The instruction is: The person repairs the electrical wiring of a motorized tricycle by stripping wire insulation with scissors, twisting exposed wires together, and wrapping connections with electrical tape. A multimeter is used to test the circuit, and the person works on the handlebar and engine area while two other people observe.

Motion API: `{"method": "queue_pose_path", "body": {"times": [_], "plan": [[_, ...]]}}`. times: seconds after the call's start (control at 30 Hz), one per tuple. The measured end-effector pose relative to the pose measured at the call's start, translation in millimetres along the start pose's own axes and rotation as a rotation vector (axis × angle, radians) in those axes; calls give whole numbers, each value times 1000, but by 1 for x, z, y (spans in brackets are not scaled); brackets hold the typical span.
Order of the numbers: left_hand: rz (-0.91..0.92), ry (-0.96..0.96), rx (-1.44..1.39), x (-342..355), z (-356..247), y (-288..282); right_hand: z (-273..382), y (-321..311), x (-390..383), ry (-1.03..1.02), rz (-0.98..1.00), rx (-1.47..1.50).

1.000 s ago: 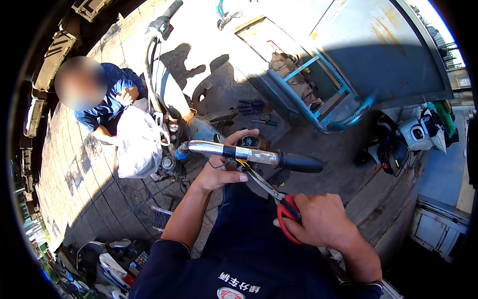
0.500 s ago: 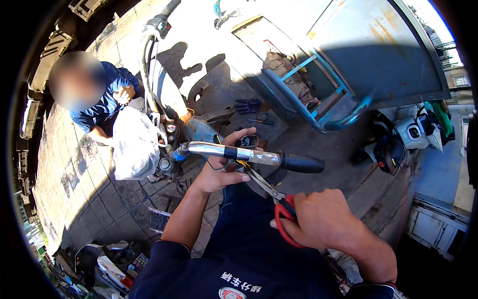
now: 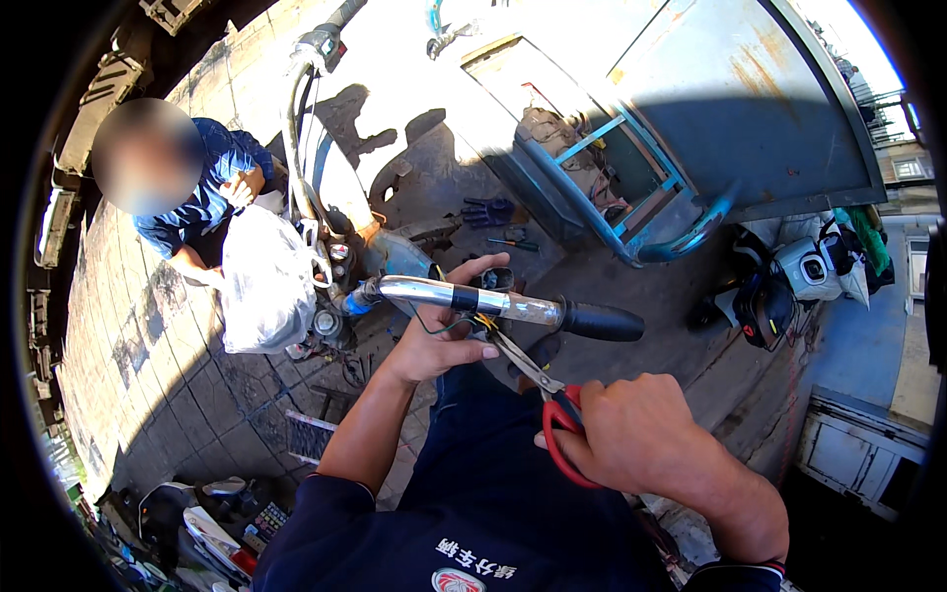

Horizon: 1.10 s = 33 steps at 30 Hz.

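A chrome handlebar with a black rubber grip crosses in front of me. My left hand is partly behind the bar, its thumb bent in near thin yellow and green wires that it appears to hold. Its index finger lies along a small dark round part just beyond the bar. In my right hand are red-handled scissors, fingers wrapped round the loops. The scissors' blades point up-left to the wires under the bar; whether they touch them I cannot make out.
At left a person crouches by a white plastic bag hung at the vehicle's front. A blue metal frame stands at upper right, with purple gloves and a screwdriver on the floor. A black helmet is at right.
My view has shifted slightly. Both hands, the scissors and the wires stay in nearly the same place by the handlebar.
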<state>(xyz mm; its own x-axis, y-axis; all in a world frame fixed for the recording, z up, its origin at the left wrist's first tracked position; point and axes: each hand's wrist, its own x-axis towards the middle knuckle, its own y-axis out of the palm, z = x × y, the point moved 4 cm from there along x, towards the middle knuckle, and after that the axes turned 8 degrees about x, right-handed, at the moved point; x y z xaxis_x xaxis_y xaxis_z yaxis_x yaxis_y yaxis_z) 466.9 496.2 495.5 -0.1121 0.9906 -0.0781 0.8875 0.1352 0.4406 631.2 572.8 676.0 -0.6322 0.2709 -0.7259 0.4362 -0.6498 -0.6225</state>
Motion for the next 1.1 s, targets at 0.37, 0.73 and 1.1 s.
{"method": "queue_pose_path", "body": {"times": [0.37,0.73,1.1], "plan": [[-20,-2,-11,0,3,2,-3,5,3,-29,-78,90],[5,-3,-35,-2,1,3,-2,2,2,17,37,22],[-6,5,-5,-1,-2,3,2,0,4,7,-2,39]]}}
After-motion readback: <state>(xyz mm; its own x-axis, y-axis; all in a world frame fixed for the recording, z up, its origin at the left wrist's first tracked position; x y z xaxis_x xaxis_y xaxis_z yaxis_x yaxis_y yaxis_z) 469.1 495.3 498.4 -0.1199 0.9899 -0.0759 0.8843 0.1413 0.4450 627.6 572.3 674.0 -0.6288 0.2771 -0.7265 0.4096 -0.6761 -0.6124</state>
